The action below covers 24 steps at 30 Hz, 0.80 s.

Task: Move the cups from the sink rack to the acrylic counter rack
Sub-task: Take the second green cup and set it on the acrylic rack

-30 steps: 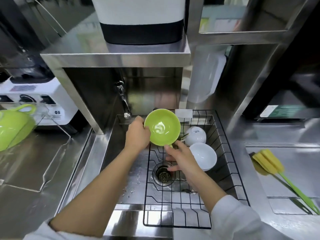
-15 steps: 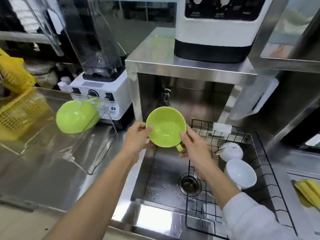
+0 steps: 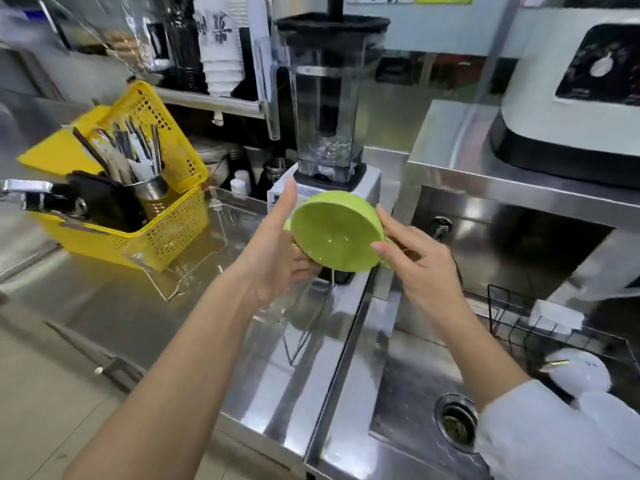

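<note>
A green cup (image 3: pixel 337 233) is tilted with its mouth toward me, held above the counter's right end in front of the blender. My left hand (image 3: pixel 277 258) supports its left side and bottom. My right hand (image 3: pixel 412 258) grips its right rim, near the handle. The clear acrylic counter rack (image 3: pixel 221 223) stands on the counter just left of and behind the cup; a sliver of a second green cup shows behind my left hand. The black wire sink rack (image 3: pixel 512 323) sits at the right in the sink, with a white cup (image 3: pixel 581 374) in it.
A yellow basket (image 3: pixel 166 216) with a utensil holder stands at the left of the counter. A blender (image 3: pixel 325 105) stands behind the cup. A white appliance (image 3: pixel 571 98) sits on a steel shelf at right. The sink drain (image 3: pixel 455 422) lies below my right arm.
Both hands carried the green cup up out of the sink rack and leftward over the counter. The cup has tilted more onto its side. The view has swung left.
</note>
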Motion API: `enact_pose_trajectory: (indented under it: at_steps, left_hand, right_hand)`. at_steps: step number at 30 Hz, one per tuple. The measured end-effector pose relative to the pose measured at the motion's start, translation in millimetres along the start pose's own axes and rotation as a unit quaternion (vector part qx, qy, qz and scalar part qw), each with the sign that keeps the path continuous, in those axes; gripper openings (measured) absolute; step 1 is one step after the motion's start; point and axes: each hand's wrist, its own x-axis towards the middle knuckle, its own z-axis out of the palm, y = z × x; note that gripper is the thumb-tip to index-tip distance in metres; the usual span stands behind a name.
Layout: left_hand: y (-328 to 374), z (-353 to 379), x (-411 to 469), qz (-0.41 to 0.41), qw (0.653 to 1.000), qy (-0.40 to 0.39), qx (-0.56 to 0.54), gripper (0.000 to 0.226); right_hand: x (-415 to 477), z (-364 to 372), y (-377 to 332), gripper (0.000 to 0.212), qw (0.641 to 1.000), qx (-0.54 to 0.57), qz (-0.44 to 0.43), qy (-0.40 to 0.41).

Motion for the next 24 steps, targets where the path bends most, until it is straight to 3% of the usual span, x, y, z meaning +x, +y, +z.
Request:
enact_pose_trajectory:
  at_steps: [5,10,15,17,20,22,24]
  left_hand:
    - [8.7,-43.5,-7.2,0.008,0.999,0.047,-0.027,0.086]
    - [14.6,-82.5,-11.5,0.054,0.993,0.061,-0.079,0.078]
    - [20.7,-109.4,-4.5,0.126,0.985,0.107,-0.044,0.027]
    - [23.3,-118.1,0.4,0.15,0.982,0.106,-0.038,0.02]
    - [27.0,-131.7,6.3,0.177,0.98,0.09,-0.022,0.036]
    - [31.8,-142.4,9.8,0.173,0.983,0.065,0.02,0.055]
    - [38.7,-156.0,14.9,0.174,0.981,0.045,0.073,0.057]
  right_hand:
    - [21.5,50.1,-12.6,0.044,0.998,0.019,-0.047,-0.025]
    - [41.9,87.7,-23.5,0.04,0.993,0.097,-0.003,-0.067]
    - [64.4,119.2,-32.3,0.07,0.983,0.087,0.078,-0.138]
    - [75.1,126.3,-35.4,0.065,0.967,0.092,0.106,-0.211]
    - [90.8,132.1,-36.9,0.052,0.949,0.078,0.109,-0.284]
    - [101.7,135.9,-34.1,0.064,0.95,0.047,0.1,-0.291]
    - [110.7,142.0,-30.7,0.073,0.954,0.021,0.088,-0.286]
